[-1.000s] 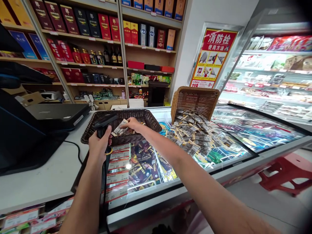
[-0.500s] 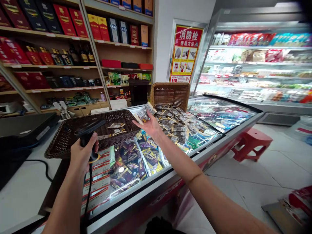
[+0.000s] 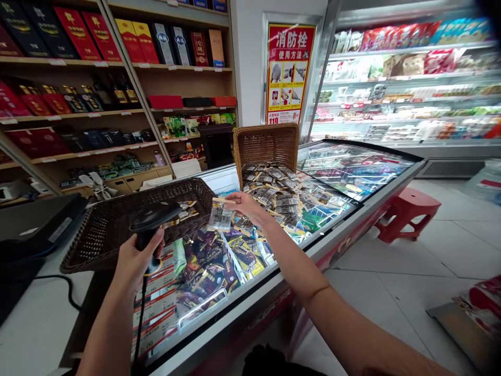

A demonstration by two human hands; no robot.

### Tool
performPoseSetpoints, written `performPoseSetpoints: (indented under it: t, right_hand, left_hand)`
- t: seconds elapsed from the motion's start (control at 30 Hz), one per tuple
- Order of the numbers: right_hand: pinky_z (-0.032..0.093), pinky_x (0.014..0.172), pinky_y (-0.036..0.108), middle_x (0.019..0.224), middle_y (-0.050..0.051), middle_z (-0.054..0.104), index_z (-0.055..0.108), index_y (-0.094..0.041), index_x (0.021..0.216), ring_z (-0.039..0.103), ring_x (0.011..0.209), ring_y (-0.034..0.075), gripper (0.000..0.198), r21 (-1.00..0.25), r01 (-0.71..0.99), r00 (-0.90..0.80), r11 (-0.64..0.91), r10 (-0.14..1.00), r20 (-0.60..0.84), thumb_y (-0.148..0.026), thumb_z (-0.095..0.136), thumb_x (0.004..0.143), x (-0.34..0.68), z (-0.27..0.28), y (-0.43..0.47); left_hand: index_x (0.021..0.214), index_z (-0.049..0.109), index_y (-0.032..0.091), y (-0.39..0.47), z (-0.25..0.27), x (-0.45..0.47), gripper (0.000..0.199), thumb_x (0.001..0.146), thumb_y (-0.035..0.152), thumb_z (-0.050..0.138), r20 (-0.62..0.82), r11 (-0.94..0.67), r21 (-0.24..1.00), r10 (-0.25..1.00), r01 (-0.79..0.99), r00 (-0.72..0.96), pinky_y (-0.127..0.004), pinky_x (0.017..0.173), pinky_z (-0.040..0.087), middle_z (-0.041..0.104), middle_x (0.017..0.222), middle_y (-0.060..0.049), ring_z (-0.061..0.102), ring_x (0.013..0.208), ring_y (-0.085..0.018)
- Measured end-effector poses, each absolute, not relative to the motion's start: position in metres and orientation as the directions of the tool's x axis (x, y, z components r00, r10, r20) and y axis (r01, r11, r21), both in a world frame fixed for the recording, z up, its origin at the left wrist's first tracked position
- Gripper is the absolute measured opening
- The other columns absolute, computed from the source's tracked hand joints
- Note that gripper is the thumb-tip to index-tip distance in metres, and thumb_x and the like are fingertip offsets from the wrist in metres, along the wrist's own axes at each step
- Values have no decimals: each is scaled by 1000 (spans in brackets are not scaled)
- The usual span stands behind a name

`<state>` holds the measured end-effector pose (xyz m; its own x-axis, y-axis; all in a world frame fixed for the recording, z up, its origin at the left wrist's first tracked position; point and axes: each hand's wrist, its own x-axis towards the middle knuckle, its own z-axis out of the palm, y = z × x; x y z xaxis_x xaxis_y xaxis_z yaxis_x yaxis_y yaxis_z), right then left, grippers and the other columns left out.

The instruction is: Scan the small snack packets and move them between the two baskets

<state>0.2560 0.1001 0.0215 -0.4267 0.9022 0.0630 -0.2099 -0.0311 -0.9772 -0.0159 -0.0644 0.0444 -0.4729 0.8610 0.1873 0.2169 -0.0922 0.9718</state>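
A long chest freezer with a sliding glass lid point(image 3: 352, 172) carries most of the things. On its glass lies a dark brown shallow woven basket point(image 3: 117, 224), its left end reaching over the white worktop point(image 3: 35, 324) beside it. Further along, a light tan wicker basket point(image 3: 266, 143) lies tipped on its side, and a spilled heap of small silver-and-gold packets point(image 3: 285, 196) spreads from its mouth over the glass. A black cable point(image 3: 58, 284) trails across the white worktop.
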Motion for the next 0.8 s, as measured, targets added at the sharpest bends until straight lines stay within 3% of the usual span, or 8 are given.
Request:
performPoseSetpoints:
  t: [0.1, 0.3, 0.6, 0.8]
  right_hand:
    - [29, 44, 21, 63, -9, 57, 73, -19, 85, 39, 50, 6, 34, -939, -343, -271, -18, 959, 81, -33, 100, 71, 257, 16, 106]
    - [37, 46, 22, 59, -11, 47, 69, -23, 88, 42, 49, 8, 28, -885, -462, -53, 54, 995, 88, -39, 91, 82, 249, 3, 108]
    - [41, 48, 23, 63, -10, 48, 67, -25, 92, 44, 50, 9, 18, -868, -492, -16, 70, 996, 90, -34, 83, 88, 249, -3, 109]
    - [41, 48, 25, 59, -10, 45, 59, -27, 89, 44, 48, 11, 25, -877, -477, 51, 67, 998, 48, -40, 80, 91, 246, -1, 108]
  left_hand:
    - [74, 68, 19, -61, 35, -12, 59, 59, 64, 103, 177, -74, 966, 889, 248, -423, -24, 47, 36, 60, 60, 3, 50, 53, -12]
    - [67, 66, 21, -53, 16, 4, 60, 60, 73, 96, 172, -48, 924, 938, 379, -301, -25, 46, 33, 55, 52, 2, 44, 49, -12]
    - [66, 65, 25, -52, 10, 5, 59, 62, 78, 91, 178, -31, 872, 949, 488, -258, -26, 47, 37, 56, 52, 1, 47, 50, -16]
    - [68, 64, 25, -48, 5, 3, 60, 64, 80, 88, 165, -19, 873, 952, 488, -258, -26, 46, 35, 58, 53, 1, 46, 49, -16]
